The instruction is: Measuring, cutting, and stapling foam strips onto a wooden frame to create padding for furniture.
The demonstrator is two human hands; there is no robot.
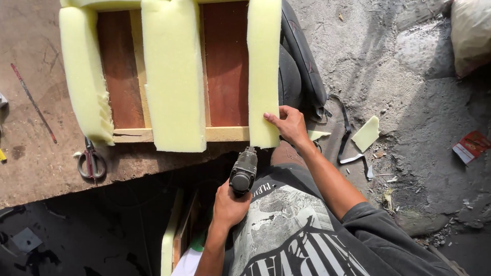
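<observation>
A wooden frame (225, 134) with reddish panels lies on a worn workbench (41, 153), padded with three strips of pale yellow foam. My right hand (289, 125) presses the lower end of the right foam strip (263, 71) at the frame's near corner, fingers pointing left. My left hand (230, 202) grips a dark pneumatic stapler (243, 171), its nose pointing up toward the frame's lower edge just below the bench edge. The middle foam strip (174, 76) and the left one (84, 71) lie untouched.
Scissors with dark handles (91, 162) lie on the bench left of the frame, and a thin red rod (33, 102) farther left. Foam scraps (366, 134), a black strap (348, 128) and a red packet (471, 145) lie on the dirt ground at right. A dark seat (302, 61) stands behind the frame.
</observation>
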